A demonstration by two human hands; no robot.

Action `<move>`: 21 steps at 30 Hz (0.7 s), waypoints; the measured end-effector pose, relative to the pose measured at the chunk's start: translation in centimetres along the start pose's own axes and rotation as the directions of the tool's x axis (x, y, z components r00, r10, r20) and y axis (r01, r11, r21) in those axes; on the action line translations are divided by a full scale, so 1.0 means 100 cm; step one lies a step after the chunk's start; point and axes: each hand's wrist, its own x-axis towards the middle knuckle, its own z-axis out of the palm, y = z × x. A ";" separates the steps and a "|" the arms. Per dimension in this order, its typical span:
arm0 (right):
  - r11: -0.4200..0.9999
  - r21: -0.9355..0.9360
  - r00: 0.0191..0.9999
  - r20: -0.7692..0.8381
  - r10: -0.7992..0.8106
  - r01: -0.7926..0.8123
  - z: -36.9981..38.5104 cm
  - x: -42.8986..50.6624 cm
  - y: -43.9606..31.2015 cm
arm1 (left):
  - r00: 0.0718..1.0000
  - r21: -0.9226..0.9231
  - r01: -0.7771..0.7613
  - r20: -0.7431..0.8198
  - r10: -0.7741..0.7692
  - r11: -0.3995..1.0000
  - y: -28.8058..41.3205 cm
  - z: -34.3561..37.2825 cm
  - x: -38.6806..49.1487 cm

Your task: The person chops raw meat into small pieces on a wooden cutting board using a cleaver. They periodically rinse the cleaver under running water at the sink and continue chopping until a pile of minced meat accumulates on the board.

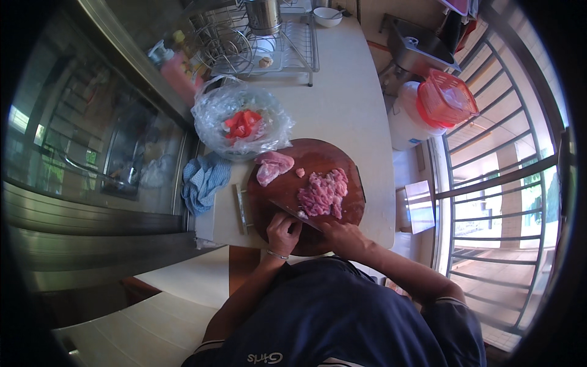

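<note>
My right hand [344, 236] grips a knife [298, 214] whose blade slants up and left across the near part of a round wooden cutting board [321, 153]. Close against the blade is my left hand [283, 234], fingers curled; whether anything lies under them is hidden. A bit of pale meat or fat [301, 214] touches the blade. Beyond the knife, at the board's right, lies a heap of cut raw meat [323, 192]. A larger piece of raw meat [274, 167] rests at the board's far left edge, with a small lump [300, 172] between the two.
A plastic-lined bowl [275, 101] with red scraps stands behind the board. A blue cloth [206, 181] and a metal handle [241, 208] are at left. The wire dish rack [293, 69] and a white bowl [328, 17] stand farther back. A red basket [447, 98] sits right of the counter.
</note>
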 end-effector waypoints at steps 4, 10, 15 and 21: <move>0.999 -0.034 0.998 0.055 -0.012 0.014 0.011 0.046 -0.009 | 1.000 -0.020 0.027 0.003 -0.027 0.999 -0.001 -0.001 -0.003; 0.986 -0.088 0.988 0.072 -0.137 0.143 0.008 0.067 0.000 | 1.000 -0.027 -0.026 0.003 0.026 0.999 -0.003 0.000 0.000; 0.999 -0.031 0.998 0.055 0.013 -0.011 -0.005 0.020 0.004 | 1.000 -0.028 -0.018 -0.014 0.018 0.999 -0.001 0.002 -0.002; 0.998 -0.051 0.997 0.064 0.032 -0.029 0.006 0.014 0.014 | 1.000 -0.010 -0.010 0.020 0.010 1.000 -0.002 0.003 -0.003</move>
